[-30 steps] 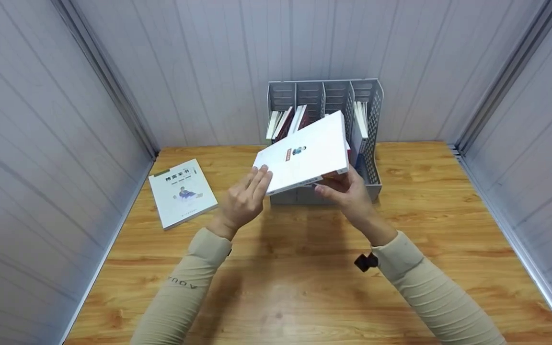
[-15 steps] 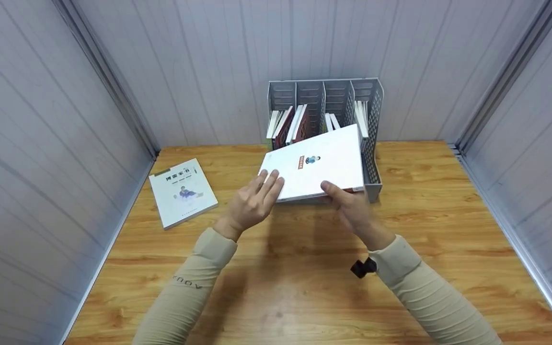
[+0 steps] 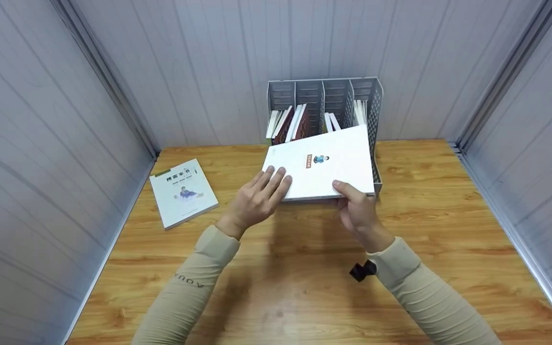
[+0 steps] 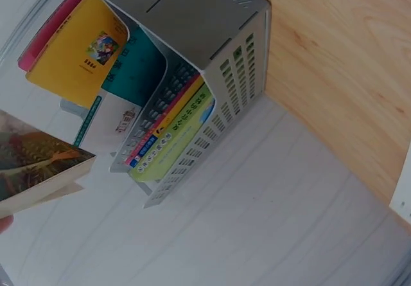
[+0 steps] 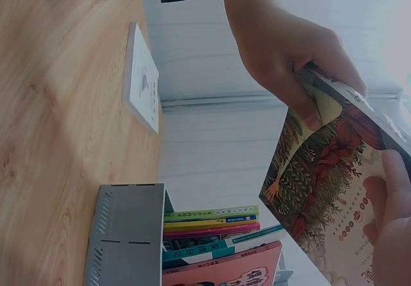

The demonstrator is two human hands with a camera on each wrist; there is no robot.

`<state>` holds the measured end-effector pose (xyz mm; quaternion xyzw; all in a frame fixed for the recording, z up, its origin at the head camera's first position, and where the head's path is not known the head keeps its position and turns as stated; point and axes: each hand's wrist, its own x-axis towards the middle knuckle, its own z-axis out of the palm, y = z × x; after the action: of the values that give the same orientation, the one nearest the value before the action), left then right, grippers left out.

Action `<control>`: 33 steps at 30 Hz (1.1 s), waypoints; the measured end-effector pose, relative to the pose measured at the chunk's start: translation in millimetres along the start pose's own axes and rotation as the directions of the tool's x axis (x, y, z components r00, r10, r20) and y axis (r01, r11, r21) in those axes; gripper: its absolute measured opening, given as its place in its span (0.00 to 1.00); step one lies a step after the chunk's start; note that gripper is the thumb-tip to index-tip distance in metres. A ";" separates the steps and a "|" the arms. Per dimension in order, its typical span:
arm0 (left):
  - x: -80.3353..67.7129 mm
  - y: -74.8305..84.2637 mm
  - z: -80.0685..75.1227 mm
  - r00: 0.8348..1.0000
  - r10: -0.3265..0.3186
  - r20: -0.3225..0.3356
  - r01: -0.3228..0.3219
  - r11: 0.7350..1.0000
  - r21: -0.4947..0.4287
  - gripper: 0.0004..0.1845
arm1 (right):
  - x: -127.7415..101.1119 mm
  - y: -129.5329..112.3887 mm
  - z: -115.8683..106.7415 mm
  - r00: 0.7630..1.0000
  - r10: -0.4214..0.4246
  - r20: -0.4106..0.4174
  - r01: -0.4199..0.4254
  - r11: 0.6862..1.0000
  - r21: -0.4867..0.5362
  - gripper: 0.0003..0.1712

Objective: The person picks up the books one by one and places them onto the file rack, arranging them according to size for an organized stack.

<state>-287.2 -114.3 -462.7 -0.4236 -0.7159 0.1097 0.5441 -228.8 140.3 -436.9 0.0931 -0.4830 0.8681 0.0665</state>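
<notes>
Paperback book (image 3: 324,163) with the white cover is what we have in both hands, held nearly flat above the counter (image 3: 304,287), in front of the grey file rack (image 3: 374,124) at the counter's back edge. Our right hand (image 3: 358,213) clamps its near right corner, thumb on top and fingers curled beneath; the right wrist view shows those fingers against the patterned underside. Our left hand (image 3: 257,201) has its fingers laid straight along the near left corner, steadying rather than gripping, though how far they wrap under we cannot quite tell. We judge the book light and thin, with a soft cover that bends; its loose flap already droops underneath. The glossy cover is probably a little slippery. Taking hold near the spine, or at two corners as now, should keep it from sagging or fanning open. Another white book (image 3: 183,191) lies at the counter's left edge.
</notes>
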 end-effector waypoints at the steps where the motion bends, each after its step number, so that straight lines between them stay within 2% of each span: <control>1: 1.7 -0.1 -0.3 1.000 -0.004 0.010 0.004 1.000 -0.012 0.16 | 0.1 0.2 -1.0 1.000 0.000 -0.013 0.000 1.000 -0.001 0.36; 7: 10.5 -1.2 -3.4 0.996 -0.029 0.080 0.034 0.997 -0.062 0.16 | 2.3 0.4 -5.4 0.998 -0.014 -0.064 0.018 0.998 0.063 0.27; 13: 14.0 -4.3 -3.4 0.993 -0.066 0.100 0.074 0.994 -0.077 0.16 | 5.8 -3.8 -11.0 0.998 -0.043 -0.055 0.044 0.999 0.027 0.33; 16: 13.4 -6.5 -2.5 0.992 -0.079 0.096 0.085 0.994 -0.068 0.17 | 8.1 -7.3 -13.7 0.996 -0.063 -0.060 0.065 0.998 0.021 0.35; 19: 12.1 -9.0 -1.8 0.992 -0.092 0.087 0.098 0.994 -0.058 0.17 | 9.5 -10.6 -16.2 0.995 -0.063 -0.073 0.066 0.997 0.032 0.32; 25: 9.6 -14.1 -1.6 0.990 -0.120 0.071 0.126 0.989 -0.081 0.17 | 9.3 -16.9 -20.4 0.992 -0.081 -0.092 0.083 0.996 0.022 0.31; 33: 5.9 -18.0 0.8 0.975 -0.213 0.064 0.219 0.970 -0.106 0.15 | 8.2 -28.4 -23.4 0.983 -0.132 -0.125 0.134 0.991 0.010 0.33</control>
<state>-296.9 -120.9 -447.8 -0.3699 -0.7767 0.0204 0.5094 -233.2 175.3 -423.7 0.0716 -0.4629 0.8701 0.1533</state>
